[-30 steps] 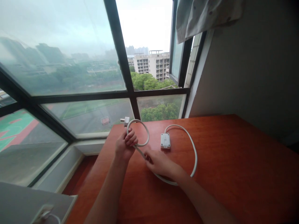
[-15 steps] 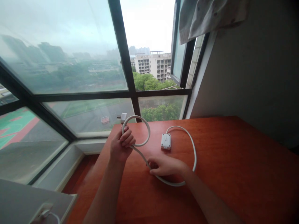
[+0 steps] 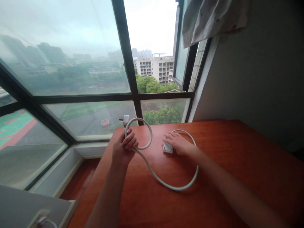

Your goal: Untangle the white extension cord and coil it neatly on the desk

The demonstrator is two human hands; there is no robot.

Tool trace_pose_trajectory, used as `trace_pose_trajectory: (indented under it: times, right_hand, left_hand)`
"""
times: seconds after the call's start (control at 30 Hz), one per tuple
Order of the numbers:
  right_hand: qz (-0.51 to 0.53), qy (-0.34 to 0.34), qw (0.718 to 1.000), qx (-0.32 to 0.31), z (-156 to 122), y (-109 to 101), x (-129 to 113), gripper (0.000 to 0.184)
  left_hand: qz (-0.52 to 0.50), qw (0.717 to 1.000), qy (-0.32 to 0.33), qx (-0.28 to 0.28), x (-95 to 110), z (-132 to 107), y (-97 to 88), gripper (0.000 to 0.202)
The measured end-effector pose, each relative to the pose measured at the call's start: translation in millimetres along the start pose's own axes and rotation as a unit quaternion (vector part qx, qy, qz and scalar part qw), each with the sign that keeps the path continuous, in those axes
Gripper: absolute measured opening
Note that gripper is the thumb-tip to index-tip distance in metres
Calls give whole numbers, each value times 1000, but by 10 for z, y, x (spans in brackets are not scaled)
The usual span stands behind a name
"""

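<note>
My left hand (image 3: 125, 146) is closed around a white power cord (image 3: 163, 183), just below its plug (image 3: 126, 119), whose prongs point left. A single loop of the cord stands out to the right of this fist. From there the cord sags onto the table and curves round to a small white socket block (image 3: 168, 148), lying with screws at its corners facing up. My right hand (image 3: 178, 143) reaches over that block, its fingers stretched out across the top and covering the upper part. Whether the fingertips press on it I cannot tell.
The reddish-brown wooden table (image 3: 228, 177) has its far edge by a dark window frame (image 3: 135, 104). An open window sash (image 3: 181, 63) and a hanging curtain (image 3: 211, 19) are at upper right. A wall outlet (image 3: 42, 218) with a white plug is at lower left.
My right hand has let go of the middle of the cord and moved up and right to the socket block. My left hand keeps its hold, nearly still.
</note>
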State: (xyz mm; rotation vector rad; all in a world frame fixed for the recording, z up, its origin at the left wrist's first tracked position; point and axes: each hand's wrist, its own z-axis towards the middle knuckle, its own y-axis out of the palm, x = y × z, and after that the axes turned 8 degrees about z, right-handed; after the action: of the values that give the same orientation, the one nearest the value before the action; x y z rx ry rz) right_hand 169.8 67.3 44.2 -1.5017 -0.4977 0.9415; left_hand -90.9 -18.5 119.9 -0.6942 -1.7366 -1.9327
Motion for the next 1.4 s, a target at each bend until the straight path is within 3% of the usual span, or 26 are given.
trace_pose_trajectory:
  times: [0.1, 0.23, 0.47, 0.6, 0.7, 0.8, 0.87, 0.93, 1.0, 1.07, 1.13, 1.23, 1.33, 1.4]
  right_hand:
    - [-51, -37, 997, -52, 93, -55, 115, 57]
    - [-27, 28, 997, -73, 169, -185, 228, 34]
    - [20, 210, 976, -45, 5, -295, 587, 48]
    - [-13, 262, 965, -29, -167, -264, 772, 48]
    - [-64, 280, 958, -5, -322, -271, 782, 46]
    - [-76, 227, 968, 75, -544, -314, 514, 45]
    - [32, 149, 985, 76, -750, -325, 153, 31]
    - [182, 64, 980, -43, -987, -290, -291, 24]
    - [253, 18, 957, -141, -1214, -206, -713, 23]
    - [252, 19, 951, -176, -1389, -107, -1015, 29]
    - [244, 39, 950, -193, -1502, -62, -1150, 20]
    - [270, 68, 952, -126, -1596, -226, -1075, 19]
    - [277, 35, 960, -1, -1638, -677, -833, 13]
    - [231, 12, 965, 121, -1613, -1045, -660, 11]
  left_hand:
    - [5, 1000, -1, -14, 2, 7, -20, 26]
    - [5, 1000, 5, -21, 6, 13, -42, 26]
    - [13, 999, -2, -40, 19, -14, -21, 25]
    - [7, 1000, -5, -29, 28, -15, -20, 25]
    - [-7, 1000, -9, -10, 34, -5, -31, 26]
    - [-18, 1000, -3, -5, 33, 4, -42, 27]
    - [-23, 1000, 4, -6, 28, 10, -49, 28]
    - [-28, 1000, 9, -5, 22, 18, -63, 28]
    - [-35, 999, 13, -1, 17, 31, -90, 27]
    - [-47, 999, 20, 8, 18, 50, -134, 25]
    - [-61, 998, 28, 20, 24, 74, -189, 25]
    - [-67, 996, 35, 38, 36, 112, -265, 26]
    - [-56, 997, 28, 54, 30, 138, -289, 28]
    - [-50, 997, 13, 51, 7, 142, -264, 29]
